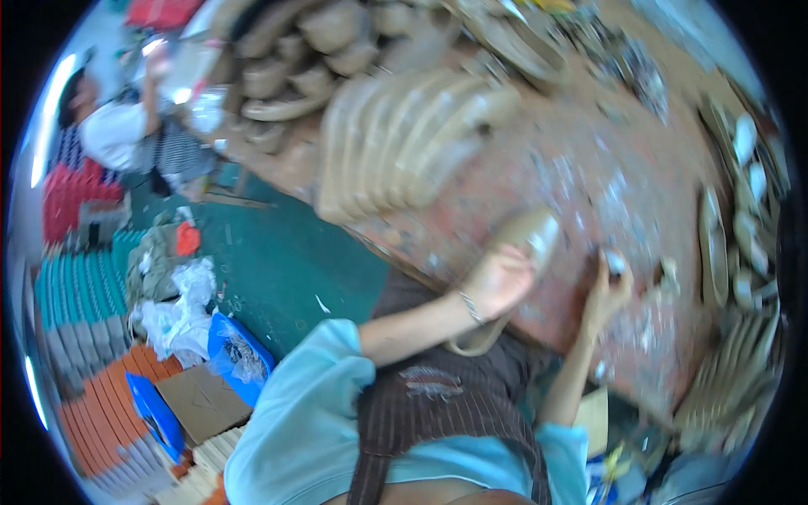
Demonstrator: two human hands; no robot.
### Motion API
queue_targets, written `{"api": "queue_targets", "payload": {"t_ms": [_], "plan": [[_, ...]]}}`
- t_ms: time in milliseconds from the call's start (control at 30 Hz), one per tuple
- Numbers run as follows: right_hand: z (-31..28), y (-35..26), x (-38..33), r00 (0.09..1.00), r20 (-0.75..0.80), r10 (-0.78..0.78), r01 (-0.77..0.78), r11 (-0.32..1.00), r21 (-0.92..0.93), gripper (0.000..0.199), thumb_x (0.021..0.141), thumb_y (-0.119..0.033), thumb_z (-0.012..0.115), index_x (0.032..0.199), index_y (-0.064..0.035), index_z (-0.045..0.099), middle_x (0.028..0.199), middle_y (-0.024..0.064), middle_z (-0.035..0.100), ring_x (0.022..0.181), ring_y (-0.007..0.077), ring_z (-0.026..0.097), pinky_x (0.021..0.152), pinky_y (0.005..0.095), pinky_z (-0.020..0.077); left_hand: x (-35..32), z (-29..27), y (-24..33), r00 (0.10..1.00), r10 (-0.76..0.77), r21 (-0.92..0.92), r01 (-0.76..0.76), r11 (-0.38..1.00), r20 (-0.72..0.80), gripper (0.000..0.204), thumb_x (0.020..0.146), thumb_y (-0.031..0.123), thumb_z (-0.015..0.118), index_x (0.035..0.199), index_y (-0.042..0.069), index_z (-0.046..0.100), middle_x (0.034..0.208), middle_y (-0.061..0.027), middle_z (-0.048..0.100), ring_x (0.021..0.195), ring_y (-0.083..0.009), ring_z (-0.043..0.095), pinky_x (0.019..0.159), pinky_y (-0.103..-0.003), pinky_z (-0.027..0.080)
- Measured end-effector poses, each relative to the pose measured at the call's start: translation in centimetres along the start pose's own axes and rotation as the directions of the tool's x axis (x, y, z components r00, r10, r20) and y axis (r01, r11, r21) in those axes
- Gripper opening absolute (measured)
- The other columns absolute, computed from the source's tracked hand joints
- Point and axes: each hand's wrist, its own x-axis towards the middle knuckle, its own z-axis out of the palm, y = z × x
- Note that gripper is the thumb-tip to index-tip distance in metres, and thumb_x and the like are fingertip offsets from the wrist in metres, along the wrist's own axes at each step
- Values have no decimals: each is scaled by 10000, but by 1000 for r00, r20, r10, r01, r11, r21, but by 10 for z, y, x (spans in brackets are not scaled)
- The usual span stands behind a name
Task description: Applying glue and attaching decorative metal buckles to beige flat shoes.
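Near the front edge of the worktable, my left hand (502,276) grips a tan flat shoe (532,229) by its side. The shoe's toe points away from me and a pale patch shows on it; its heel end hangs by my apron. To the right, my right hand (608,295) pinches a small white object (616,264) just over the tabletop, too blurred to name. Beyond my left hand, a row of similar tan shoes (396,143) stands packed side by side. A small tan scrap-like piece (667,276) lies to the right of my right hand.
More shoes heap at the back left (328,50) and along the right edge (749,210) of the stained worktable (539,168). On the left, a person (118,130) sits beyond the green floor (273,252). Blue bins (240,353) and stacked orange crates (97,412) stand there too.
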Motion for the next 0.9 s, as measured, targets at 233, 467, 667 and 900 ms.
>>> {"api": "queue_targets", "payload": {"t_ms": [233,467,667,900], "plan": [[2,-52,-32,966,229,120,-184,940,287,199,820,-4,672,1019,-4,658,982,52,672,858,78,605,734,215,491,-18,-40,8,987,53,6,-54,999,149,212,815,-116,487,959,-12,602,1049,-95,616,1051,-188,571,960,-336,426],[-1,-64,-57,929,368,-43,32,999,37,222,731,-19,742,945,-24,685,827,41,677,724,105,606,625,244,479,-25,-32,-1,976,103,97,-124,988,193,172,862,-88,479,983,-49,594,1088,-119,613,1075,-209,567,982,-334,421],[11,-76,-52,819,463,-338,389,921,-15,255,683,-124,775,911,-47,691,752,59,636,653,190,558,551,305,433,-23,-27,-5,973,166,178,-195,965,163,129,877,-54,515,988,-67,580,1063,-114,603,1034,-182,574,948,-314,434],[15,-80,-47,773,516,-369,467,882,-69,218,698,-147,758,876,-50,677,728,61,614,626,223,536,546,324,431,-20,-33,-5,972,156,176,-187,966,178,135,878,-53,506,995,-42,573,1056,-89,599,1044,-168,563,941,-317,427]]}}
